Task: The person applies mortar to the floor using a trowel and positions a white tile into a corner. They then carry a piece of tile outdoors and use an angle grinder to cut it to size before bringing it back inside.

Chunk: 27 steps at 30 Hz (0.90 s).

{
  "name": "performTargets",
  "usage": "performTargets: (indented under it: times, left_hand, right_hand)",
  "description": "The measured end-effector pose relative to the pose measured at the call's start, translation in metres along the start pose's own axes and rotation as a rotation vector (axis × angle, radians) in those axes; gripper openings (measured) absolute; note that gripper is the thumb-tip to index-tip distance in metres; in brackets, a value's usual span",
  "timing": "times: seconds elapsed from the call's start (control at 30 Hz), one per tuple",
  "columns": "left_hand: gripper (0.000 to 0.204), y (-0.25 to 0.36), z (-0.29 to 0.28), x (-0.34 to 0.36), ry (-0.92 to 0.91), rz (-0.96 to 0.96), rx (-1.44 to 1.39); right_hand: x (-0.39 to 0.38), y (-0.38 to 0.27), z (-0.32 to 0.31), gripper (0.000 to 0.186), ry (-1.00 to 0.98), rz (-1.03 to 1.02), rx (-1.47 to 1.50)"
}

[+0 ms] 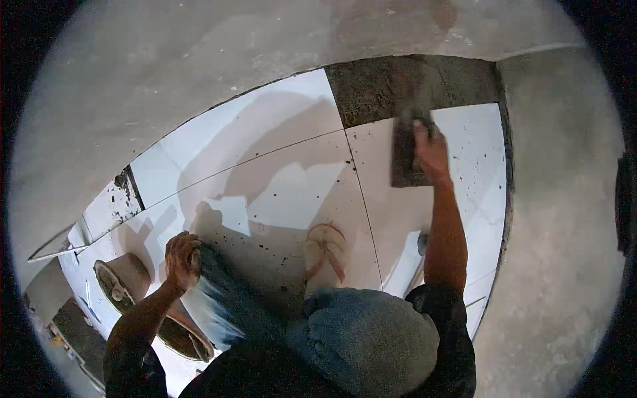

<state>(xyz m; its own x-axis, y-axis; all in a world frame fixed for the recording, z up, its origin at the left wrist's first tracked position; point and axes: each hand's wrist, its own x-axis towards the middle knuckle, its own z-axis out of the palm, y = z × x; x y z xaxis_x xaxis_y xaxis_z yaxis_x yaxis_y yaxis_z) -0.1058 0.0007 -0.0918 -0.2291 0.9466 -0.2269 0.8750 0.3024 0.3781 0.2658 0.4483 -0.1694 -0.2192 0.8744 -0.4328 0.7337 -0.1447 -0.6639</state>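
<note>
Two buckets (133, 273) sit at lower left: the upper contains one round object (117, 292), the other's contents are unclear. At upper right, the right grip (432, 152) clasps one dark trowel (403, 166) by one mortar patch (371, 89). The left grip (182, 261) curls at the knee (211, 262); whether it holds anything, I cannot tell.

You face a bare grey wall (232, 56) spanning the top of the frame. A second grey wall (564, 199) occupies the right side; the two meet at a corner (541, 51), upper right. Below you, a white tiled floor (149, 174) with thin dark joints (359, 192) fills the centre. Shadows (255, 136) and brightly lit patches (292, 192) alternate across it.
</note>
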Motion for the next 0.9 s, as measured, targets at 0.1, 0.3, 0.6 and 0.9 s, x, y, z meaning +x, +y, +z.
performTargets:
  times: [0.1,0.3,0.6,0.9]
  left_hand:
    - [0.019,-0.007,0.006,-0.001,-0.013,-0.011,0.018]
    - [0.018,-0.007,0.005,-0.011,-0.008,-0.015,0.01]
    - [0.021,-0.017,0.014,-0.013,0.0,0.075,0.065]
    - [0.021,-0.005,0.008,-0.007,0.007,0.025,0.053]
  right_hand:
    - [-0.025,-0.004,0.058,0.077,-0.028,-0.247,-0.254]
    - [-0.017,-0.028,0.015,0.081,-0.191,-0.04,-0.404]
    - [-0.021,0.006,0.0,0.074,0.12,-0.243,-0.246]
    - [0.049,0.066,-0.096,0.051,0.36,-0.167,-0.393]
